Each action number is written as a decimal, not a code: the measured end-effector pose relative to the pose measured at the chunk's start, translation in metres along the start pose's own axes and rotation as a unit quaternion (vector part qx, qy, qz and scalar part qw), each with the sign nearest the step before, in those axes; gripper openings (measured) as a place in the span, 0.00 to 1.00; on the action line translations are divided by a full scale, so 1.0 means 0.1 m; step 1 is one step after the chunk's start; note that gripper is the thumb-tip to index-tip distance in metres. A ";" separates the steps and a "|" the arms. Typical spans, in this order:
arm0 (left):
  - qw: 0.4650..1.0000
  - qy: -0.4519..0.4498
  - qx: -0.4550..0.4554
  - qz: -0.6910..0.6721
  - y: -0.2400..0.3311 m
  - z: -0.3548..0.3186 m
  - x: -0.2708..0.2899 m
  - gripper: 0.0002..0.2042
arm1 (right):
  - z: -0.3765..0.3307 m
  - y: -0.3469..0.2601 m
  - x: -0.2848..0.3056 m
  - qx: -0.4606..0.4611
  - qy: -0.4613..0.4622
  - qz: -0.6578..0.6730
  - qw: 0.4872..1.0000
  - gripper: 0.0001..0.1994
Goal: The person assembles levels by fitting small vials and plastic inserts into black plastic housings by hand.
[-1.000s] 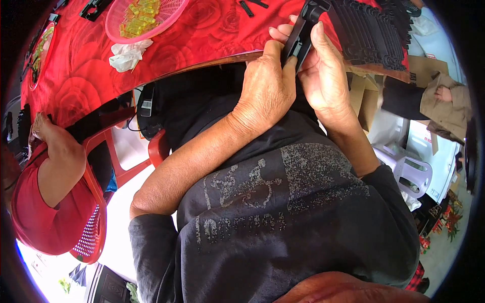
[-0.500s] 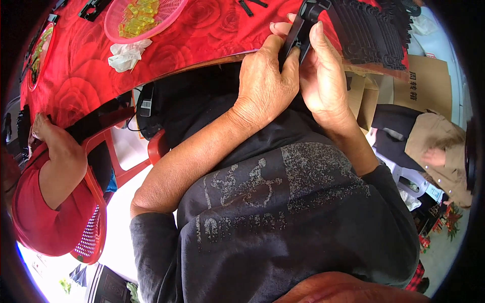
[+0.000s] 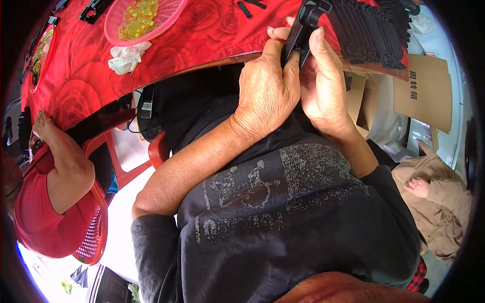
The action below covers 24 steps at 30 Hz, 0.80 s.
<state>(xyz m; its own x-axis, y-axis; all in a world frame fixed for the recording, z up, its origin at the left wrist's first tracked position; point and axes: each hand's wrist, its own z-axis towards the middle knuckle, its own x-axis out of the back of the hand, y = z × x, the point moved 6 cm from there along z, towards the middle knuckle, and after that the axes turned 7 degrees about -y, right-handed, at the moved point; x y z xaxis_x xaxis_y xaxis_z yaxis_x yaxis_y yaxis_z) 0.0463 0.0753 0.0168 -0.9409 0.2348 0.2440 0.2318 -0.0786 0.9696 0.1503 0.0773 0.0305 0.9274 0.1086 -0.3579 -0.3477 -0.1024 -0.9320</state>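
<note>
A long black plastic part [image 3: 302, 28] stands upright at the near edge of the red rose-patterned table [image 3: 202, 35], gripped by both my hands. My left hand [image 3: 265, 88] wraps its lower end from the left, thumb and fingers pressed on it. On the right side, my right hand [image 3: 323, 81] holds it with the thumb lying along its edge. A stack of similar black parts [image 3: 374, 30] lies on the table just right of my hands. My dark printed shirt fills the lower picture.
A pink basket of small yellow pieces [image 3: 141, 20] and a crumpled white tissue [image 3: 126, 55] sit on the table's left. A person in red [image 3: 50, 202] sits on a red chair at left. Cardboard [image 3: 424, 91] and another seated person in beige [image 3: 434, 202] are at right.
My hands with the black part have shifted slightly. The person in beige at right has moved lower in the picture, uncovering the cardboard.
</note>
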 end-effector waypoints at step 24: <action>1.000 0.010 -0.017 -0.015 -0.05 0.08 -0.03 0.11 | -0.01 0.01 0.07 -0.014 0.040 0.037 0.998 0.25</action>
<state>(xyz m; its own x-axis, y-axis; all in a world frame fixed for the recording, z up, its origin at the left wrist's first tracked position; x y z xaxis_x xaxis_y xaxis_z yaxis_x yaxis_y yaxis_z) 0.0498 0.0832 0.0119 -0.9518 0.2187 0.2149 0.1959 -0.1055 0.9749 0.1564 0.0766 0.0274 0.9081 0.0204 -0.4183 -0.4121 -0.1341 -0.9012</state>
